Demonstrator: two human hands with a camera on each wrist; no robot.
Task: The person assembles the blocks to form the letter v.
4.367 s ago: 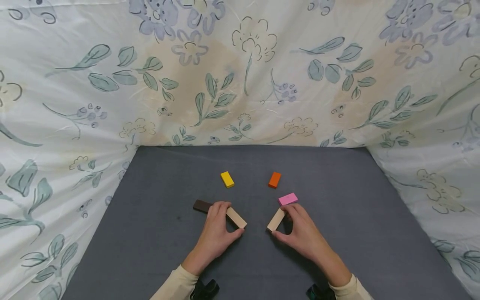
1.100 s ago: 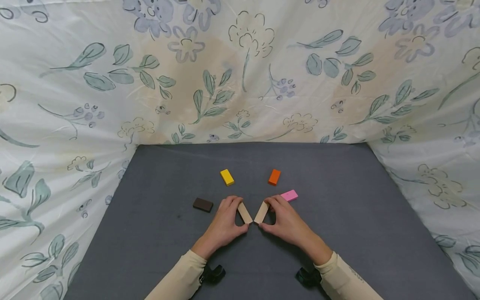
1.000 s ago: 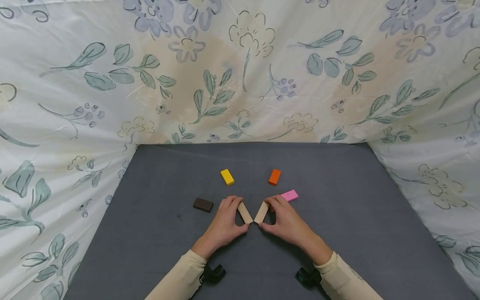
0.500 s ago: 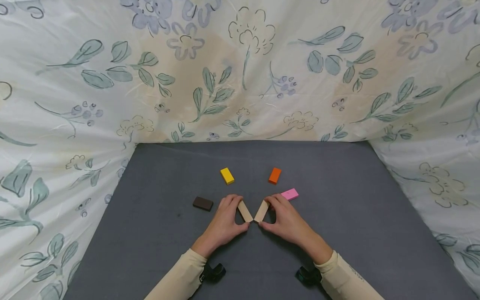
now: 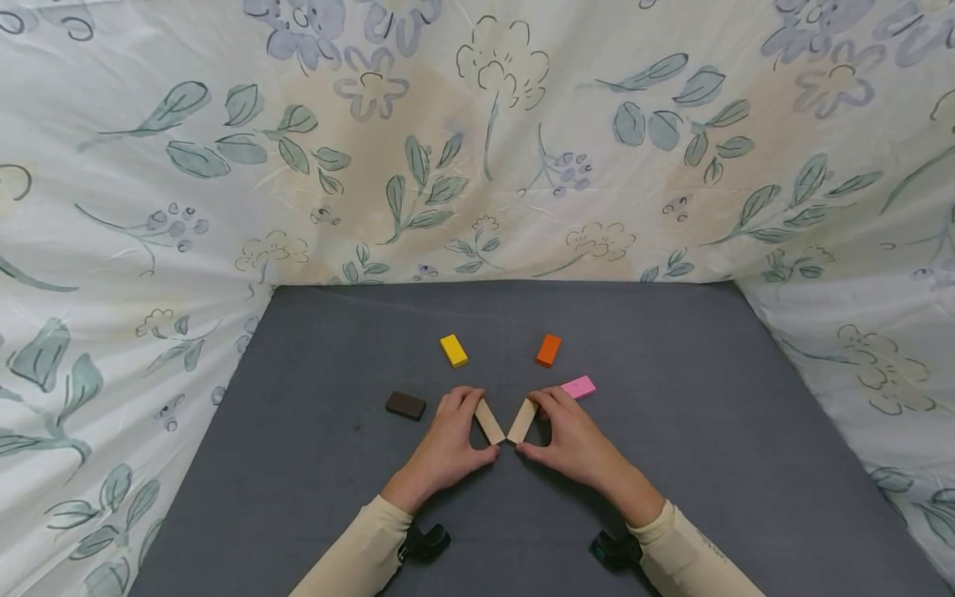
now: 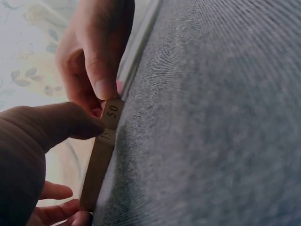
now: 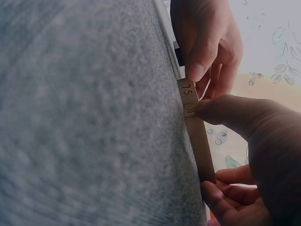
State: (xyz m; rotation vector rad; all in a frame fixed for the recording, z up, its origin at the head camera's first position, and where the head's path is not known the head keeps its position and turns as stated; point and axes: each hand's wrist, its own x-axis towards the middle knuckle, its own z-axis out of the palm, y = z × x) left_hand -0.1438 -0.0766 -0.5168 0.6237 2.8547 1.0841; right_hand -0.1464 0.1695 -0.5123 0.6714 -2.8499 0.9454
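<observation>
In the head view my left hand [image 5: 445, 444] holds a pale wooden block [image 5: 490, 422] by its two ends, between thumb and fingers. My right hand [image 5: 570, 439] grips a second pale block [image 5: 522, 422] the same way. Both stand on the grey cloth, their near ends meeting or almost meeting in a V that widens away from me. The left wrist view shows 50 on the end of the right-hand block [image 6: 112, 112]; in the right wrist view 75 is on the end of the left-hand block [image 7: 186, 89]. Thumbs partly cover the end of the nearer block in each wrist view.
A dark brown block [image 5: 405, 405] lies left of my left hand. Farther back are a yellow block [image 5: 453, 350] and an orange block [image 5: 548, 350]. The pink block [image 5: 579, 387] is partly hidden behind my right hand. Floral cloth [image 5: 492, 166] hangs around the grey table [image 5: 671, 414].
Since the earliest frame both hands have moved inward with their pale blocks, bringing the near ends together and uncovering the dark brown block. Over the last second the hands and blocks stay still.
</observation>
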